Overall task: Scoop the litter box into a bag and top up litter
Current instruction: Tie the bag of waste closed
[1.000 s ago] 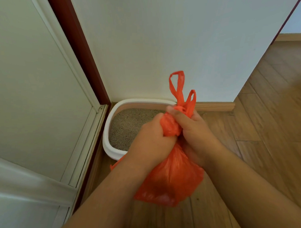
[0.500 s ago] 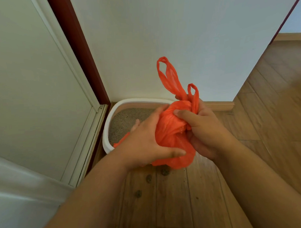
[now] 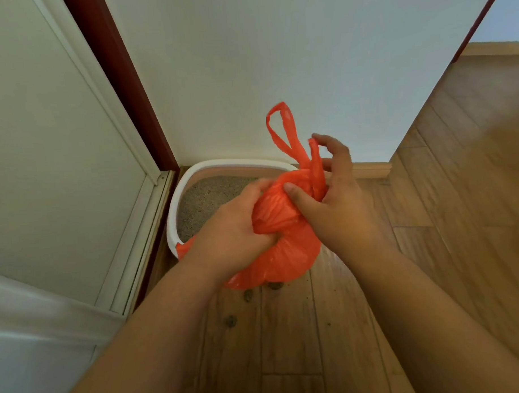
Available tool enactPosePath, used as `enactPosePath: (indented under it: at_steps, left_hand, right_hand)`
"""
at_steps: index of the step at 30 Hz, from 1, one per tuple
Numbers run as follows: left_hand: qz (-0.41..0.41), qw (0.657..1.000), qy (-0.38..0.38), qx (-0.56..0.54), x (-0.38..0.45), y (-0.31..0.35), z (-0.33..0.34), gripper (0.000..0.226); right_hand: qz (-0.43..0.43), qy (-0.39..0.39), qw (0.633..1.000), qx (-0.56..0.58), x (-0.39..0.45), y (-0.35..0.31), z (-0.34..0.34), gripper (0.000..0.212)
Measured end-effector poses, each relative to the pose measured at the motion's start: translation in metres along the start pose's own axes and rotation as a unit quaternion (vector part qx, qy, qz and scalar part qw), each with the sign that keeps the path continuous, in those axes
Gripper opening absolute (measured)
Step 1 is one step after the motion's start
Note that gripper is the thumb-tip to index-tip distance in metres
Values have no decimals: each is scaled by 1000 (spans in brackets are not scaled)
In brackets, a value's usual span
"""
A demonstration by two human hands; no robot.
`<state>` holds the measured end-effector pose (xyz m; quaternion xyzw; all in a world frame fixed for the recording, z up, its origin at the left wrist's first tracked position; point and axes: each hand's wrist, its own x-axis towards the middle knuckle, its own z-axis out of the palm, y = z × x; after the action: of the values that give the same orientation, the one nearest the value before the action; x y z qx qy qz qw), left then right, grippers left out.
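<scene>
An orange plastic bag (image 3: 286, 248) hangs in front of me, bunched and bulging at the bottom. My left hand (image 3: 233, 229) grips its gathered neck from the left. My right hand (image 3: 337, 196) presses its thumb into the bag and pinches one handle loop between its fingertips; the other loop stands up free. Behind the bag, a white-rimmed litter box (image 3: 192, 172) holding grey litter sits in the corner, partly hidden by my hands.
Three dark clumps (image 3: 231, 320) lie on the wooden floor under the bag. A white wall rises behind the box, with a baseboard (image 3: 369, 170) at its foot. A white door with a dark red frame (image 3: 122, 83) stands at the left. Wooden floor extends right.
The bag, held up as a long bundle a second ago, is now bunched into a ball. My right fingers have lifted off the neck and taken one handle loop. Clumps now show on the floor.
</scene>
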<state>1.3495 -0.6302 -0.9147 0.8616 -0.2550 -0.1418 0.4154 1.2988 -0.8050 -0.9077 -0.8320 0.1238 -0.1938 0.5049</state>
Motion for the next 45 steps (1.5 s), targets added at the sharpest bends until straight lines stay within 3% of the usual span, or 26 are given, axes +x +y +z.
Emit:
enactPosePath:
  at_steps: [4, 12, 16, 27, 35, 45]
  left_hand:
    - [34, 999, 21, 13, -4, 5, -4, 91]
    - [54, 997, 26, 50, 3, -1, -2, 71]
    - [37, 998, 37, 34, 8, -3, -2, 64]
    - [-4, 999, 23, 39, 34, 13, -28, 61]
    - [-31, 999, 5, 40, 40, 145, -117, 60]
    - [-14, 999, -19, 23, 24, 400, -286, 56]
  right_hand:
    - [-23, -21, 999, -39, 1, 2, 3, 33]
    - [18, -161, 986, -33, -1, 0, -2, 32]
    - [20, -146, 988, -44, 1, 2, 3, 52]
    - [13, -130, 990, -56, 23, -26, -8, 44]
    - [62, -110, 990, -58, 59, -162, -77, 38]
    - [80, -129, 984, -95, 114, -435, -234, 36]
